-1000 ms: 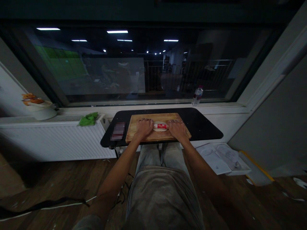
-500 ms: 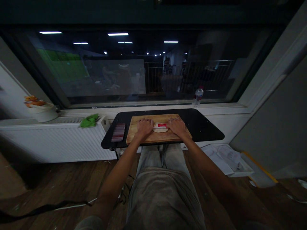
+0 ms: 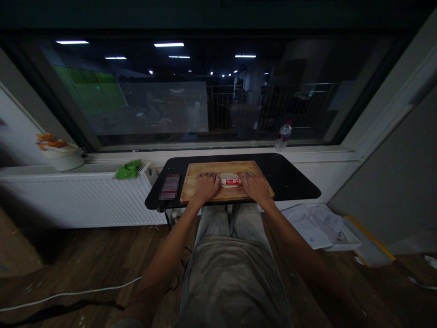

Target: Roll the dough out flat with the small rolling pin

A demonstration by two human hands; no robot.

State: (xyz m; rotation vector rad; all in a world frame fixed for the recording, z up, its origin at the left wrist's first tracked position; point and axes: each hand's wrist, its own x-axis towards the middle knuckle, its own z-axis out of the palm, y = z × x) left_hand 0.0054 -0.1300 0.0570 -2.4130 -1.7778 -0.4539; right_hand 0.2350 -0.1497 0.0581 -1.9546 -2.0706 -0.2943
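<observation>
A flat oval of pale dough [image 3: 229, 176] lies on a wooden cutting board [image 3: 191, 193]. Across it, side to side, rests a rolling pin [image 3: 231, 182] with a red and white printed label. My left hand [image 3: 206, 186] is closed around the pin's left end, and my right hand [image 3: 254, 187] grips its right end. Only the middle of the pin shows between my hands; the ends are covered by my fingers. Dough is visible on the far and near sides of the pin.
The board sits on a black table [image 3: 293, 182] against a window sill. A blurred-out stack [image 3: 170, 187] lies left of the board. A plastic bottle [image 3: 283, 138] stands on the sill. A green cloth [image 3: 128, 169] and a white pot [image 3: 66, 157] are on the radiator [image 3: 102, 196].
My hands have drawn the rolling pin a little toward me over the dough. Its label has turned, and more dough shows on the far side. The camera view has shifted slightly.
</observation>
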